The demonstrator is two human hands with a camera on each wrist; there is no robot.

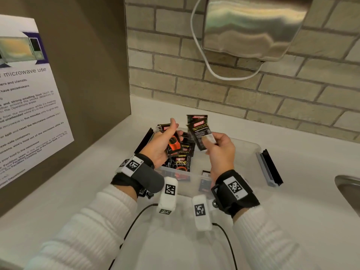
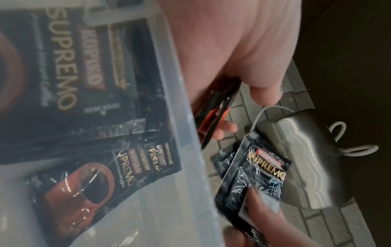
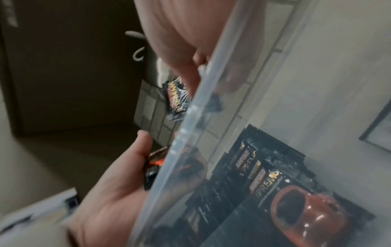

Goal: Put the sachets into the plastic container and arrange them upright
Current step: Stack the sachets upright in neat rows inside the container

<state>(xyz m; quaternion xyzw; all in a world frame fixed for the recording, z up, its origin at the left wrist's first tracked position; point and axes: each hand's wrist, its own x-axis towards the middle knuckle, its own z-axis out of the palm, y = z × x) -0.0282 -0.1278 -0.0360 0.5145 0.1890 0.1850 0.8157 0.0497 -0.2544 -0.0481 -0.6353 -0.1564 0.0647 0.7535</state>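
Right hand (image 1: pixel 220 151): you pinched two black sachets (image 1: pixel 198 131) by their lower ends between thumb and fingers, fanned, tops toward 12 o'clock, raised above the container.

Left hand (image 1: pixel 162 145): your fingers curled round a small stack of sachets (image 1: pixel 174 144), red cup print facing up, held over the container's 10 o'clock corner.

Plastic container (image 1: pixel 251 151): clear tub on the white counter (image 1: pixel 78 191), black clips folded out at 9 and 3 o'clock. More sachets (image 1: pixel 180 162) lay flat and overlapping in its left half; the right half looked largely bare.

Handling note, as a judgement: you would have done best to square both handfuls into one pack, lower it on edge against a wall, and brace it with the other hand, since these slick, limp packets would likely topple. The flat ones still needed standing up.
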